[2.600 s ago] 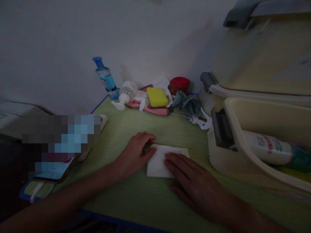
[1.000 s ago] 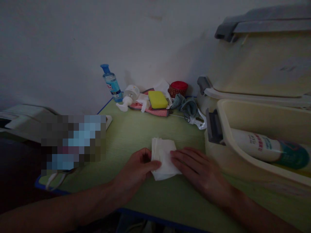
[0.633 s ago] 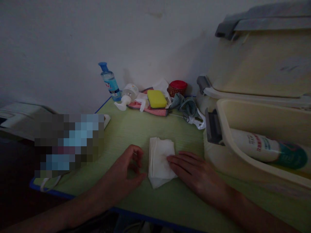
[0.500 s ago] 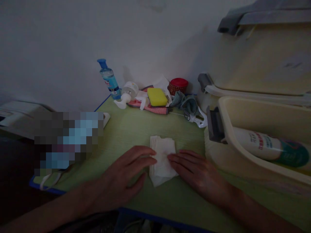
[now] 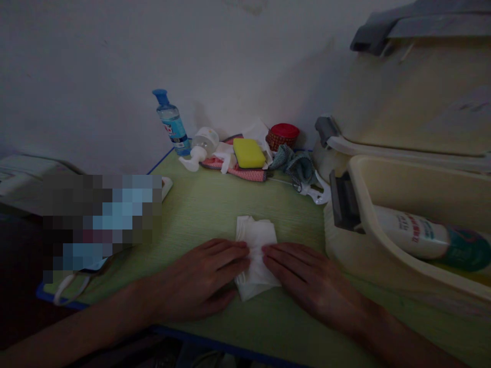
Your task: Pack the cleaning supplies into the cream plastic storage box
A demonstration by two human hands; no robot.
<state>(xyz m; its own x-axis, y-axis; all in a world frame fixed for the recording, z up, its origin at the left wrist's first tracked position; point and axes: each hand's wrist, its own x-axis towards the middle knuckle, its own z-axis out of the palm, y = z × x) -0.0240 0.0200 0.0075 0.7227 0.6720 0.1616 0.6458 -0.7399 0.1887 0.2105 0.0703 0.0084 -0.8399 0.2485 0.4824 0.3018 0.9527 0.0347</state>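
A folded white tissue [image 5: 258, 232] lies on the green tabletop [image 5: 184, 220] between my two hands. My left hand [image 5: 209, 273] rests from the left with its fingertips on the tissue's left edge, its fingers stretched out and close to each other. From the other side, my right hand [image 5: 307, 273] lies flat, its outstretched fingertips touching the tissue's right part. Neither hand grips it. Some creases show in the paper, and a thinner corner sticks out at its near end.
On the right stands an open cream storage box [image 5: 358, 204] with a white and green bottle [image 5: 429, 236] inside. Along the wall are a blue bottle [image 5: 172, 125], a pump bottle [image 5: 203, 144], a yellow sponge [image 5: 249, 153], a red-lidded container [image 5: 283, 136] and a greenish cloth [image 5: 293, 162]. A blurred item [image 5: 123, 214] lies left.
My left hand has come down onto the tissue, its fingers now straighter and closer together. My right hand stays nearly where it was, on the tissue's right part.
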